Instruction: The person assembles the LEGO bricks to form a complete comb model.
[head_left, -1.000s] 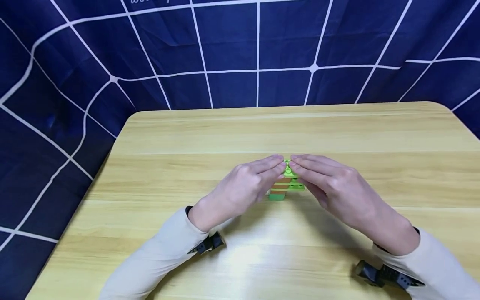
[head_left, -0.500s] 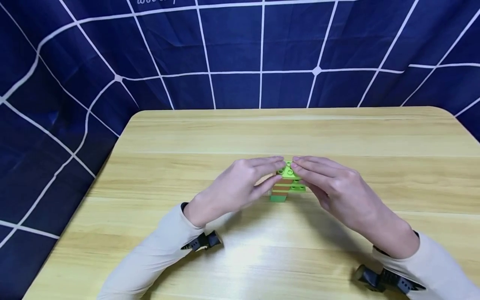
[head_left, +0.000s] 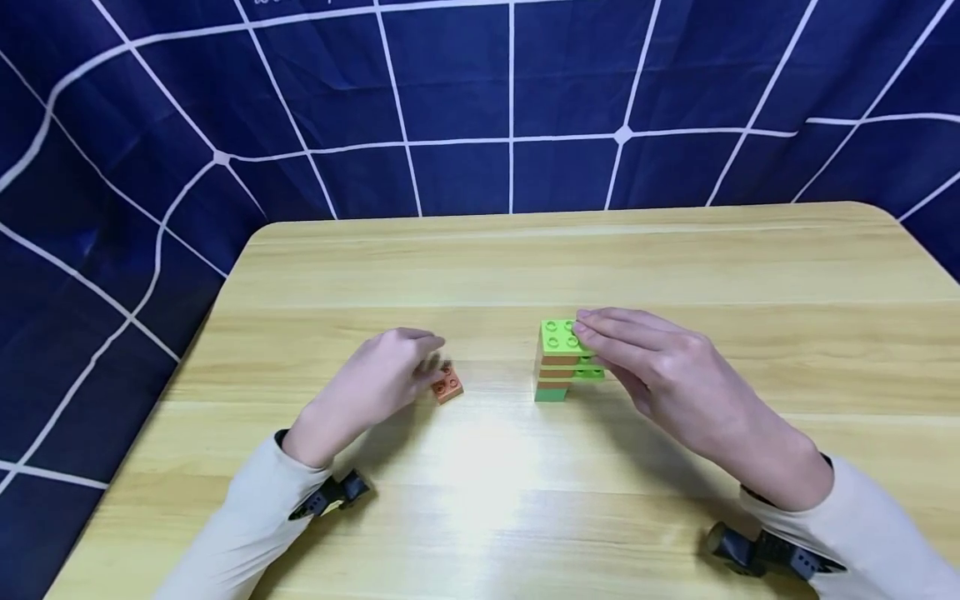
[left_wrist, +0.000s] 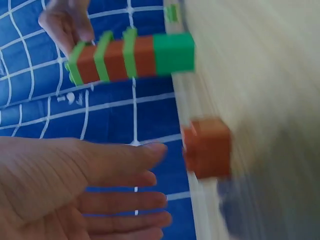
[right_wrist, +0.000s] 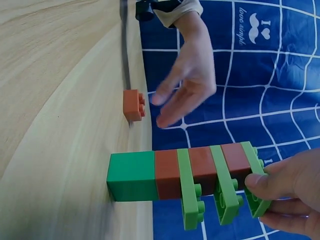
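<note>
A stacked block tower [head_left: 550, 367] stands on the table, with a green block [right_wrist: 132, 176] at its base. Above that, reddish-brown blocks alternate with light green plates that jut out to the right. My right hand [head_left: 667, 375] pinches the top light green plate [right_wrist: 256, 182] at its overhanging end, thumb against it and fingers opposite. To the left of the tower lies a loose reddish-brown block [head_left: 448, 385], studs up. My left hand [head_left: 367, 387] hovers right over this block; the left wrist view shows its fingers extended with a gap to the block [left_wrist: 212, 147].
The wooden table [head_left: 480, 267] ends at a dark blue curtain with white grid lines [head_left: 465, 100]. A small light green piece [left_wrist: 172, 13] appears beyond the tower in the left wrist view. Wrist cameras hang below both sleeves.
My left hand has left the tower's top and moved left and down to the loose reddish-brown block, which now shows. My right hand has stayed at the tower's top right.
</note>
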